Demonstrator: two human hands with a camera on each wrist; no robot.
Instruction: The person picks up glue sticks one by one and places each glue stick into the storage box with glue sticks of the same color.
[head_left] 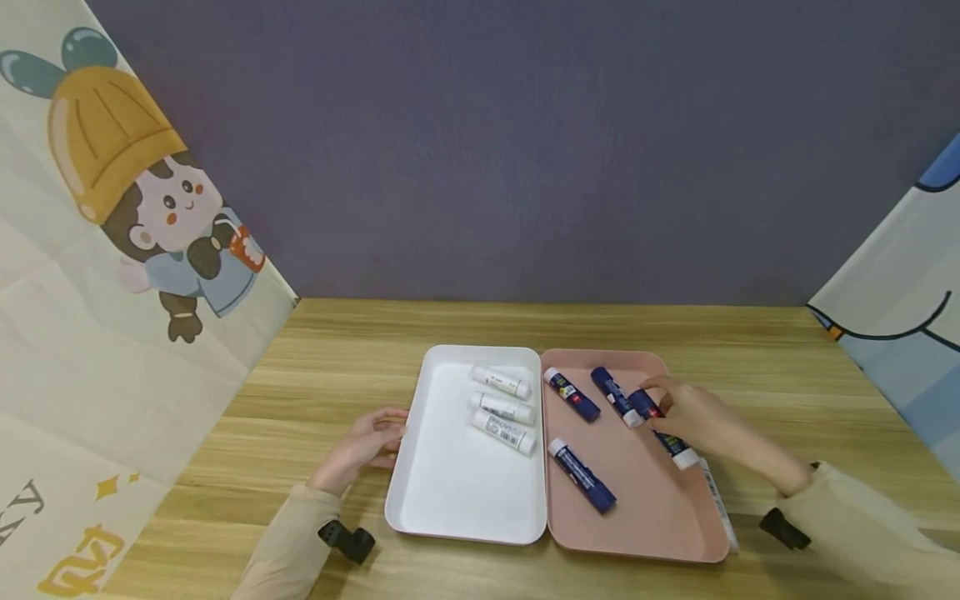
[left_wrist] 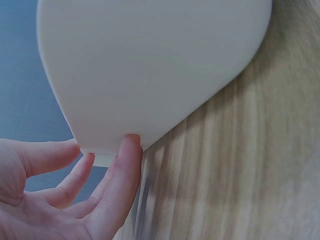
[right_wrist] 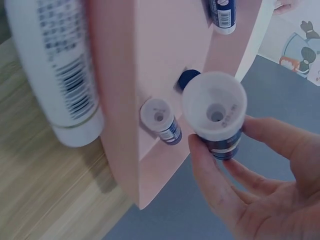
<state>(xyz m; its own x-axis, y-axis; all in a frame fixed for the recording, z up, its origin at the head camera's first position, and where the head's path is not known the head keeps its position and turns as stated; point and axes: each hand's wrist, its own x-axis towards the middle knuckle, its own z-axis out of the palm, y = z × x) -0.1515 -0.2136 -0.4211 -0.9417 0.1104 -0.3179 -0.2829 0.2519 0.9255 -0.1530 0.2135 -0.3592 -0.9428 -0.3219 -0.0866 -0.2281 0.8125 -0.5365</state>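
My right hand (head_left: 693,417) pinches a dark blue glue stick (right_wrist: 223,145) between thumb and fingers, over the right part of the pink tray (head_left: 637,517). In the right wrist view its white base faces the camera. Three more blue glue sticks lie in that tray: one at the back left (head_left: 572,394), one beside the held stick (head_left: 611,392), and one nearer the front (head_left: 581,475). At the left, my left hand (head_left: 367,446) touches the outer side of the white tray (head_left: 465,500) with its fingertips. Three white glue sticks (head_left: 502,408) lie inside it.
Another white tube-like stick (right_wrist: 55,65) lies outside the pink tray, along its right wall. Both trays stand side by side on a wooden table (head_left: 337,367). A dark grey wall (head_left: 525,167) rises behind, with printed cloths (head_left: 90,400) at both sides.
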